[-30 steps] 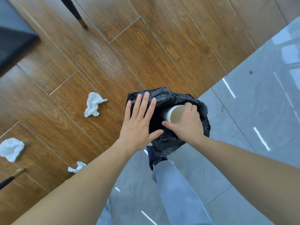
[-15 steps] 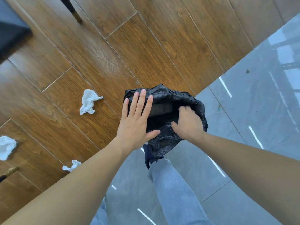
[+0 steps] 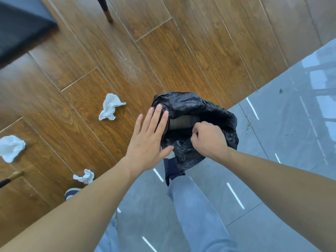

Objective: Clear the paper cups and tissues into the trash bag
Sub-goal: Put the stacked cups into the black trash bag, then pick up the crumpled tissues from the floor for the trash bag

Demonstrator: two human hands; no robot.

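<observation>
A black trash bag [image 3: 192,104] stands open on the floor at the seam between wood and grey tile. A paper cup [image 3: 183,121] lies on its side in the dark inside the bag. My left hand [image 3: 148,140] is flat with fingers spread against the bag's left rim. Above the bag's mouth my right hand [image 3: 209,139] hovers with fingers curled loosely and nothing in them. Three crumpled white tissues lie on the wood: one [image 3: 110,107] left of the bag, one [image 3: 11,147] at the far left edge, one [image 3: 84,177] near my left forearm.
A dark furniture leg [image 3: 106,10] stands at the top, with a dark surface [image 3: 20,30] at top left. Another leg tip [image 3: 11,179] pokes in from the left edge. My legs in blue jeans [image 3: 198,211] and a shoe [image 3: 71,192] are below.
My right hand pushed the paper cup down into the bag, let it go and drew back up with curled fingers. The left hand stayed at the rim.
</observation>
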